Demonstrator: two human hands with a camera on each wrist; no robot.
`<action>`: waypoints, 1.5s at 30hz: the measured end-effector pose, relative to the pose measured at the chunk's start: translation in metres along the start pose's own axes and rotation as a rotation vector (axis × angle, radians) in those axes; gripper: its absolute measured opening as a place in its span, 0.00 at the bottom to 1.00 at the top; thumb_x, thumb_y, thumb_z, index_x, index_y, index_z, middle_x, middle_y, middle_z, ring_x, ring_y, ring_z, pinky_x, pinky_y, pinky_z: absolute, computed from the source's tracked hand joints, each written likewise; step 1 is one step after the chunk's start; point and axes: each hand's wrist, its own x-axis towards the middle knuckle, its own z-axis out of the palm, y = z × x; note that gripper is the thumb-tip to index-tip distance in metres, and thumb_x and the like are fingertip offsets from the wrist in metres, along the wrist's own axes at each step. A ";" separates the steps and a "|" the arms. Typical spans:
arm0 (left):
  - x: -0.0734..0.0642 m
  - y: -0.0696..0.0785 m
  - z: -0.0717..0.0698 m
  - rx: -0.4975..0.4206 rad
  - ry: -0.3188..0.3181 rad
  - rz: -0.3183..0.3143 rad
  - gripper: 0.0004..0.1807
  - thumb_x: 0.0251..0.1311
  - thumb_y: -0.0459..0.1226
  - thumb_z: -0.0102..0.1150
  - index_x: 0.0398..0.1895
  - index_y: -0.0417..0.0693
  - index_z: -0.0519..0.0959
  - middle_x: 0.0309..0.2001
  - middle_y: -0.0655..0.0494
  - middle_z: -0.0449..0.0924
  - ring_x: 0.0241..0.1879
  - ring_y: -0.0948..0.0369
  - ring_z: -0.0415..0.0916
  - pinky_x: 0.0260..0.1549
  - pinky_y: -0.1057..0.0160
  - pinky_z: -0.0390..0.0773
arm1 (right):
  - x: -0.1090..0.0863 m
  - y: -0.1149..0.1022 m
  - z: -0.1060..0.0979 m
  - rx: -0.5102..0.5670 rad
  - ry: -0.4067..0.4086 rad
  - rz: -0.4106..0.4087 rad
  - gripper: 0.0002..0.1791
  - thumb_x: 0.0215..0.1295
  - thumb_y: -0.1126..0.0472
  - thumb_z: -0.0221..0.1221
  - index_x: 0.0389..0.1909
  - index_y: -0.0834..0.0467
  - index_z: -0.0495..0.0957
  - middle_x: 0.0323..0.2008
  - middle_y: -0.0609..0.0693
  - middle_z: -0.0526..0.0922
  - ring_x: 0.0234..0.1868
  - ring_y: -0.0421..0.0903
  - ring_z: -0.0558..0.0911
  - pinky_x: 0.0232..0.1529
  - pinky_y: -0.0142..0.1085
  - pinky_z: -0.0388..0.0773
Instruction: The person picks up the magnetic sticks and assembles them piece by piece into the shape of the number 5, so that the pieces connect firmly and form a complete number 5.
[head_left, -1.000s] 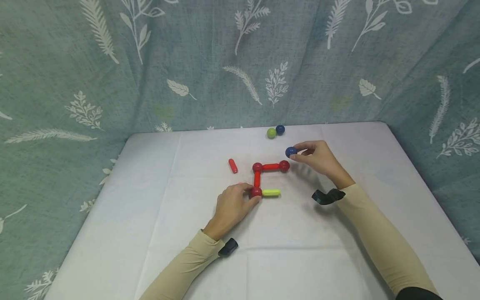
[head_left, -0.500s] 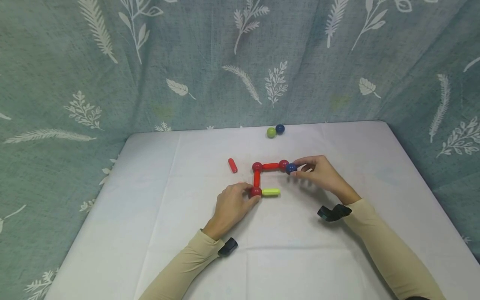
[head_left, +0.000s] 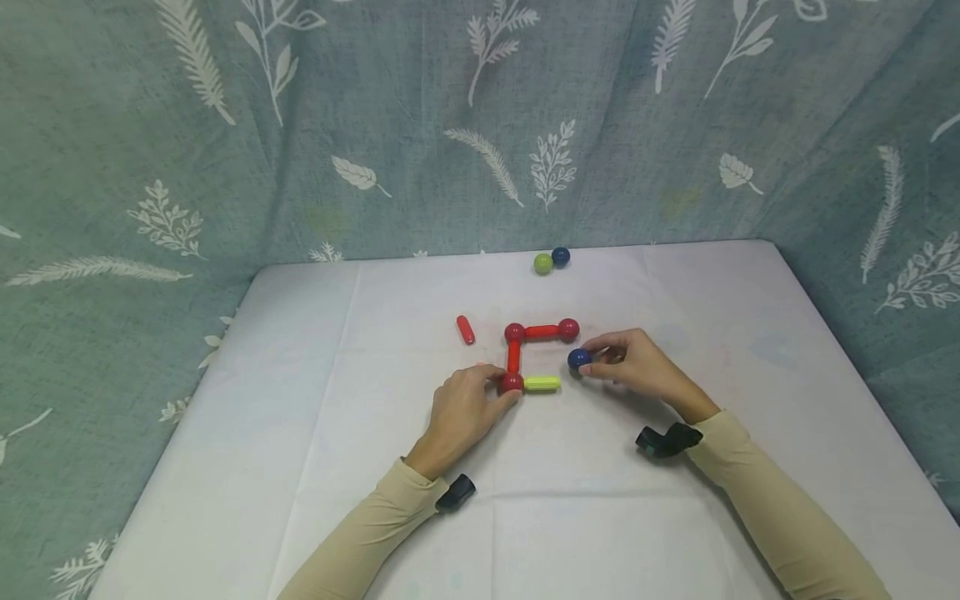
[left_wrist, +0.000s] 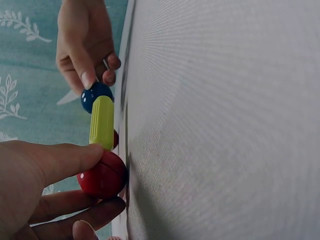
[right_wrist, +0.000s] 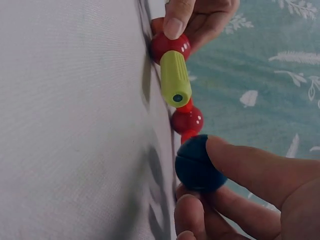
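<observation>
The right hand (head_left: 637,367) now brings the blue ball (head_left: 579,358), pinched between thumb and fingers, closer to the person, past the far red ball (head_left: 568,330); this puts it near the free end of the yellow-green rod (head_left: 542,383) (the two are apart), so joining them seems in reach; the left hand (head_left: 465,412) grips the near red ball (head_left: 512,381), which touches the rod's other end.

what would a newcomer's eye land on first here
Probably the red ball-and-rod frame on the white table, its nearest ball held by the left hand. A yellow-green rod juts from that ball. Then the blue ball pinched in the right hand, near the rod's free end.
</observation>
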 end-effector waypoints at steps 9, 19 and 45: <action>-0.001 0.001 -0.002 -0.009 -0.005 -0.007 0.21 0.57 0.47 0.76 0.51 0.48 0.88 0.44 0.55 0.91 0.31 0.63 0.73 0.25 0.66 0.67 | -0.002 0.000 0.002 -0.047 -0.056 -0.046 0.21 0.59 0.58 0.74 0.51 0.65 0.86 0.33 0.54 0.85 0.32 0.44 0.76 0.29 0.31 0.73; 0.000 0.001 -0.003 -0.006 -0.007 -0.015 0.21 0.57 0.47 0.76 0.52 0.48 0.88 0.45 0.55 0.91 0.31 0.63 0.73 0.26 0.66 0.68 | -0.001 -0.001 0.005 -0.083 -0.070 -0.089 0.21 0.58 0.59 0.75 0.50 0.64 0.86 0.33 0.53 0.85 0.33 0.45 0.76 0.32 0.30 0.74; 0.001 0.000 0.000 0.004 -0.019 -0.009 0.23 0.56 0.47 0.77 0.53 0.48 0.87 0.45 0.55 0.91 0.31 0.62 0.73 0.25 0.67 0.67 | -0.004 -0.004 0.013 -0.094 -0.098 -0.080 0.21 0.58 0.60 0.75 0.50 0.63 0.86 0.33 0.52 0.84 0.33 0.45 0.76 0.33 0.30 0.74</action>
